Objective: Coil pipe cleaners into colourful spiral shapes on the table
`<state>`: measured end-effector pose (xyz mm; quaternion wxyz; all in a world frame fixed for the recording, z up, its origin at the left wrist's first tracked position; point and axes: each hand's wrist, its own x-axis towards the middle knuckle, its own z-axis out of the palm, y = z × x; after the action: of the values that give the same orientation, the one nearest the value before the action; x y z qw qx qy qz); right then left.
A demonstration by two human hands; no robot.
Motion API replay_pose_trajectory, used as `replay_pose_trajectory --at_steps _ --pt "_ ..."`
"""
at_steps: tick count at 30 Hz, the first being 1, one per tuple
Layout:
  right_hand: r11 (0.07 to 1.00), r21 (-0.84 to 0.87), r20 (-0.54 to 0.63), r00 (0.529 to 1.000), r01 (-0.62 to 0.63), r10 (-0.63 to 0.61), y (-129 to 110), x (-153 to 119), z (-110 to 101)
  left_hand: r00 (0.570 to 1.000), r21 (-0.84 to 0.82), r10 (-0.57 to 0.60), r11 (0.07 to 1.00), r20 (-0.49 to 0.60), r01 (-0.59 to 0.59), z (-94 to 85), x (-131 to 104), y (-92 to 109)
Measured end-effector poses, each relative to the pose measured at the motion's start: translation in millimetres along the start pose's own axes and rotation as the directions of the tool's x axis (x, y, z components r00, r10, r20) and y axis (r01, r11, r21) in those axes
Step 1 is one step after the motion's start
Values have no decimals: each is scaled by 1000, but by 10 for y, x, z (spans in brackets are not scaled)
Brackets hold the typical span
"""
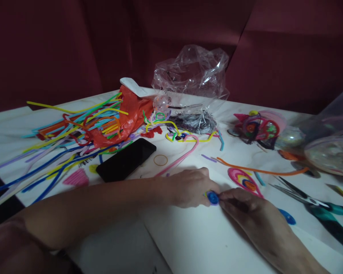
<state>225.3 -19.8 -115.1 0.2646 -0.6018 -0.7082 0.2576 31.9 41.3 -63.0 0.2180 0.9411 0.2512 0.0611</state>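
A small coil of blue pipe cleaner (213,197), with a little yellow and purple at its edge, sits between my two hands just above the white table. My left hand (190,188) is closed at the coil's left side, its fingertips mostly hidden behind the hand. From the right, my right hand (246,209) pinches the coil's right edge between thumb and forefinger. Just beyond that hand lies a pink loop of pipe cleaner (231,176) with a yellow, blue and orange coil inside. Another blue coil (287,216) is partly hidden by my right wrist.
Scissors (311,201) with green-black handles lie spread at right. A black phone (127,160) rests beyond my left forearm. Loose pipe cleaners spill from a red plastic bag (137,112) at left. A clear plastic bag (191,72) stands at the back; an orange pipe cleaner (260,170) lies nearer.
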Motion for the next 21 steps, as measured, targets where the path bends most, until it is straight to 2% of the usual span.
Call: replay_pose_trajectory --at_steps 5,12,18,21 --pt "999 -48 -10 1000 -19 19 -74 -11 -13 998 53 54 997 11 -55 -29 -4 -7" --pt "980 -170 -89 992 -105 91 -197 -31 -11 998 33 24 999 65 -26 -46 16 2" --pt "970 -240 -133 991 -31 -1 -243 -57 -11 997 24 62 998 45 -63 -41 14 -2" --pt "960 -276 -151 983 56 -101 -264 -62 0 998 72 54 996 31 -56 -7 3 4"
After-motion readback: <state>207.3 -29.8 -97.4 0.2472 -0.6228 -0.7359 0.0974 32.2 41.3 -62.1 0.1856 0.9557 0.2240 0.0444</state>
